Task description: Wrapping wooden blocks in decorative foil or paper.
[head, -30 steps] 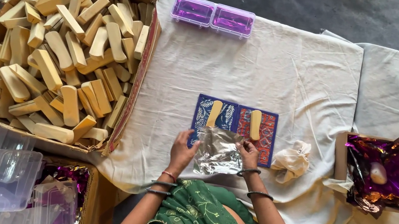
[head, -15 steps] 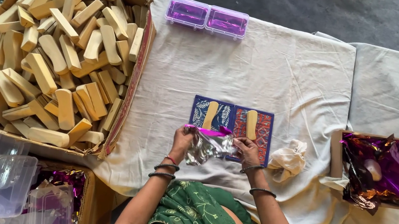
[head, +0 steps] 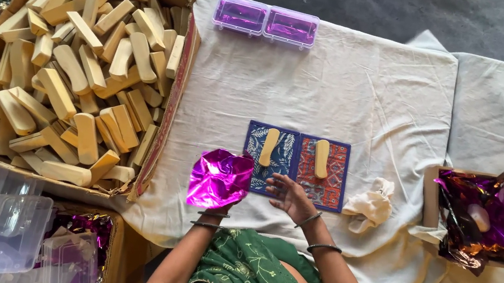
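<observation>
— Cream cloth covers the table (head: 353, 90) from my feed; what's on it?

— I see two small printed mats just past the hands, a blue mat (head: 270, 159) and a red mat (head: 322, 173), side by side and touching. Each carries one pale wooden piece: a left wooden piece (head: 269, 147) and a right wooden piece (head: 321, 158), both lying lengthwise, pointing far.

— And the hands?

— The left hand (head: 214, 204) grasps a sheet of magenta foil (head: 218, 178) from below; the hand is mostly hidden behind it. The foil is shiny, crinkled, roughly square, held up at the near edge of the table, its right corner overlapping the blue mat. The right hand (head: 289, 195) is released, fingers spread, resting on the near edge of the mats, holding nothing.

— Around that?

— I see a big cardboard box (head: 165, 122) of the same wooden pieces to the left, two purple plastic cases (head: 265, 21) at the far edge, a crumpled cream cloth (head: 370, 206) right of the mats, and a box of foil sheets (head: 486, 220) further right.
</observation>
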